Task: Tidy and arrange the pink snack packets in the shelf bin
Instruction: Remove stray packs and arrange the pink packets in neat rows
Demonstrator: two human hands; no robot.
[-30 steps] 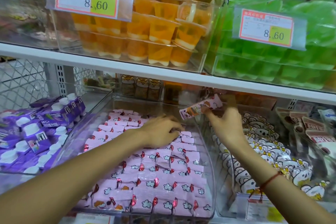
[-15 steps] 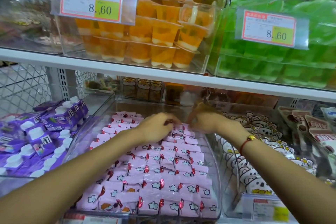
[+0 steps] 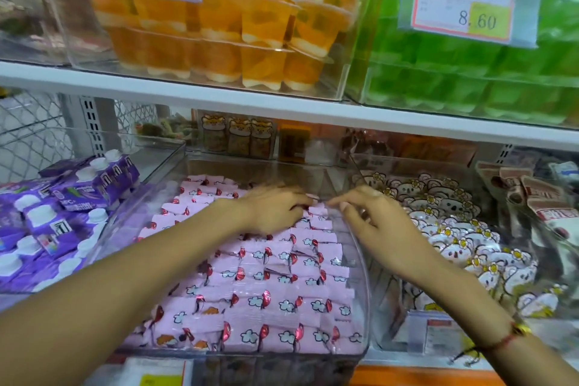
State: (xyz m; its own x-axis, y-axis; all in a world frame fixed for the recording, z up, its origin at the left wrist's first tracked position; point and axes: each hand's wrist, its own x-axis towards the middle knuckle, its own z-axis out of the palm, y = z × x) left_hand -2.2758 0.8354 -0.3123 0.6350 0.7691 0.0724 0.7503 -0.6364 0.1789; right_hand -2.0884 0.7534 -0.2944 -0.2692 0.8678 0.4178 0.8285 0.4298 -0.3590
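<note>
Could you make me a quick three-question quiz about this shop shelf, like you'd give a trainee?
1. True or false: both hands are over the clear plastic bin of pink snack packets.
2. Which lies in the bin beside the left hand? A) purple white-capped pouches B) green jelly cups
3. Fill in: the orange jelly cups sit on the shelf ____ the pink packets.

Key: 1 true; 2 A; 3 above. The right hand wears a red string bracelet.
</note>
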